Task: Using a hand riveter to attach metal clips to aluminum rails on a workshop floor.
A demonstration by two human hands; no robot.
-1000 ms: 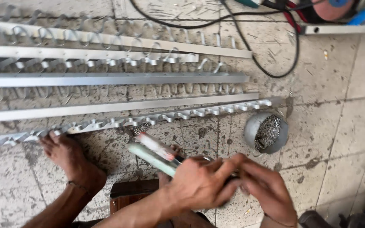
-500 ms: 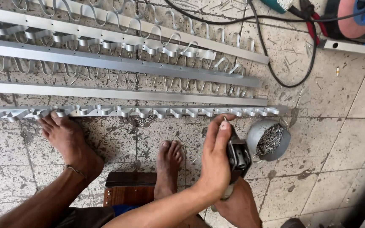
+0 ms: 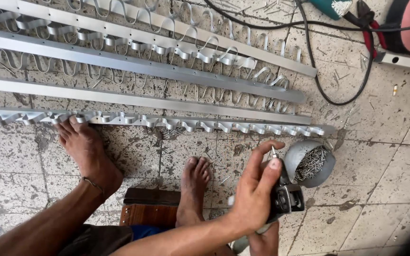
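1. While the aluminium rails [image 3: 143, 66] lie in parallel on the tiled floor [image 3: 385, 180] as before, with a bare foot [image 3: 86, 151] still pressed against the nearest rail [image 3: 191, 124], the work has shifted right, toward the metal bowl [image 3: 294, 154] of fasteners.
2. The hand riveter [image 3: 288, 199], gripped low by both hands a second earlier, now stands raised just beside that bowl.
3. The left hand [image 3: 252, 199] has opened from its wrap around the tool. Its palm rests against the body, the lower fingers are loosely curled, and forefinger and thumb are extended.
4. The right hand [image 3: 262, 242] lies beneath the tool, mostly hidden, so its grip cannot be told.
5. A small metal pin [image 3: 273, 151] is pinched between the left thumb and forefinger above the tool's nose, which suggests that loading is under way.
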